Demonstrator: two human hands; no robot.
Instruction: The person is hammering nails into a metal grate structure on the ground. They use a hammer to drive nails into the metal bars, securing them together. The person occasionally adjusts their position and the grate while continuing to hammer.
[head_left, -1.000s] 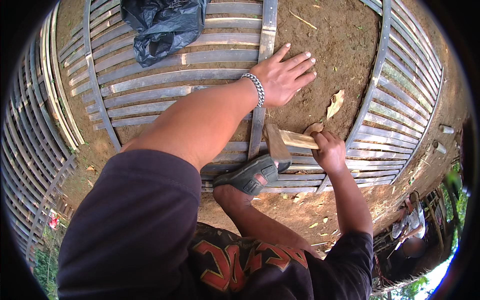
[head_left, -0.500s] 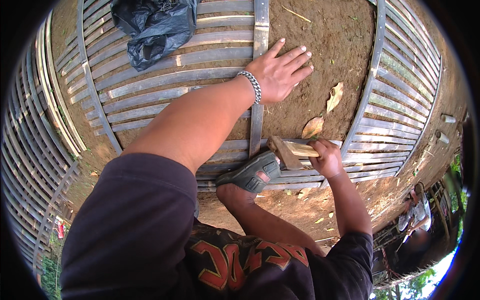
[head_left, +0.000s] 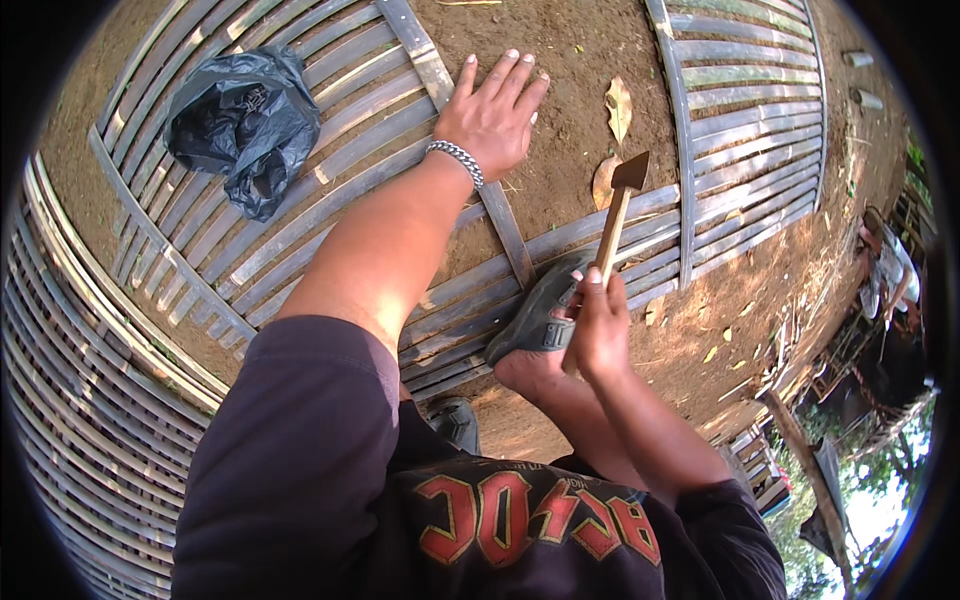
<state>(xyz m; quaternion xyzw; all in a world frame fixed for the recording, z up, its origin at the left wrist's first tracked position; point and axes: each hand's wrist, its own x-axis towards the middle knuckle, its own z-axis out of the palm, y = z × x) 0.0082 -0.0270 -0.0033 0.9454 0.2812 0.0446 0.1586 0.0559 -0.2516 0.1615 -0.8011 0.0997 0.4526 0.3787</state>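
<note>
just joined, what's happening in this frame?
A person is crouched over a slatted bamboo panel lying on bare dirt. Their left hand is pressed flat, palm down, on a cross slat of the panel. Their right hand grips a wooden-handled hammer raised above the panel, head up. One foot in a grey sandal stands on the slats. A black plastic bag lies on the panel to the left.

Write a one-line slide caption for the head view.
Left hand flat on a slatted bamboo panel over bare dirt, right hand raising a wooden-handled hammer.
</note>
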